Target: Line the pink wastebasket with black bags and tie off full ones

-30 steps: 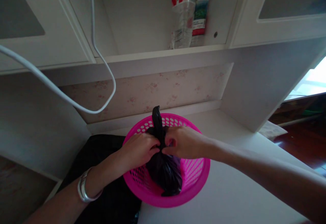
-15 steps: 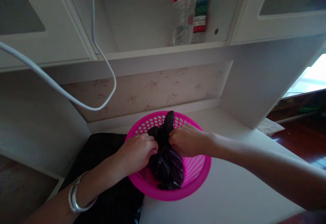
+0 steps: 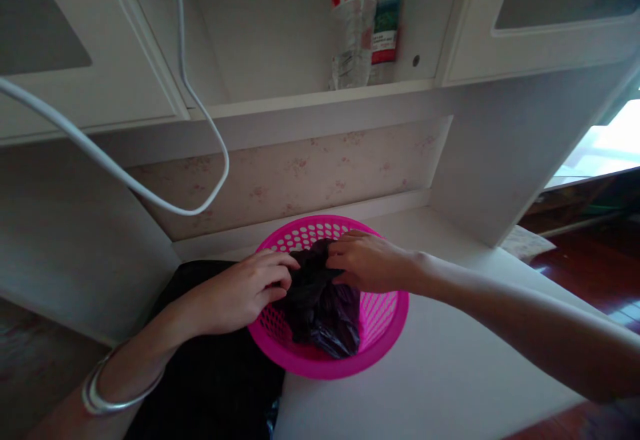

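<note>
A crumpled black plastic bag [image 3: 323, 317] lies inside a pink perforated plastic basket [image 3: 330, 368]. My left hand [image 3: 250, 291] reaches over the basket's left rim. Its fingertips are at the bag's left edge, with thumb and fingers apart. From the other side, my right hand [image 3: 373, 261] comes over the right rim, its fingers curled on the upper right of the bag, which seems to be gripped there. What the bag contains is hidden.
Under my left forearm lies a large black bag or sheet [image 3: 215, 380] on the white desk [image 3: 380, 393]. A white cable [image 3: 200, 210] loops down at the left. Above, a plastic bottle [image 3: 354, 33] and a can [image 3: 387, 23] stand on the shelf [image 3: 300, 101].
My left hand has drawn back left and its fingers have loosened. The bag's upright twisted end has dropped, and the bag looks looser and flatter. My right hand has shifted slightly upward.
</note>
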### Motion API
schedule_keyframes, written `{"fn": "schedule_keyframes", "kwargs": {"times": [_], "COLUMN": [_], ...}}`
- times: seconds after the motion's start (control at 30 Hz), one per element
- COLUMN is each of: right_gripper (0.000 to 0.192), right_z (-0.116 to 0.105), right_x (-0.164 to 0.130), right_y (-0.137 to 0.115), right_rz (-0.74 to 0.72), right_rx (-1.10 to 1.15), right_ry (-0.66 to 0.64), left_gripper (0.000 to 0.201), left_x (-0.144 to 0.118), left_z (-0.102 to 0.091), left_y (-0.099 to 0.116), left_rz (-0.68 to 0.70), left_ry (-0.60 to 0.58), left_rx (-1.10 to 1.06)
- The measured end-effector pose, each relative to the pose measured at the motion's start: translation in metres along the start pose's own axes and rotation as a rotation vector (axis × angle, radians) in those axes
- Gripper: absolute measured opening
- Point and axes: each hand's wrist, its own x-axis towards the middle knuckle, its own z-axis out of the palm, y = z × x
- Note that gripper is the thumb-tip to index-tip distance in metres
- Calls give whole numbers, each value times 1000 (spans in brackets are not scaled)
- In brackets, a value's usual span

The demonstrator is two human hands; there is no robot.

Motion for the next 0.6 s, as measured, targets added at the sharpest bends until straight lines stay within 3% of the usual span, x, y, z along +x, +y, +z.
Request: {"fn": "schedule_keyframes", "kwargs": {"times": [0.23, 0.3, 0.4, 0.47, 0.53, 0.57, 0.6], "right_gripper": [23, 30, 58, 42, 24, 25, 26], "right_z": [-8, -7, -3, 0, 2, 3, 4], "right_x": [-37, -39, -26, -13, -3, -2, -3], "right_y": [46, 41, 22, 11, 8, 10, 13], "right_rz": [107, 119, 80, 14, -35, -36, -20], "right_rx": [251, 332, 383, 375, 374, 384, 397], "right_ry": [118, 154, 201, 219, 251, 271, 293], "left_gripper": [24, 27, 43, 49, 24, 13, 14], "left_x": [-34, -32, -18, -9, -5, -6, -9], "left_z": [-24, -22, -6, 8, 17, 18, 16], "left_y": [-36, -31, -7, 10, 18, 17, 13], "left_rz": [-97, -112, -108, -59, -2, 18, 29], "left_ry": [35, 91, 202, 228, 240, 255, 274], "left_rx": [-35, -54, -18, 84, 210, 254, 273]}}
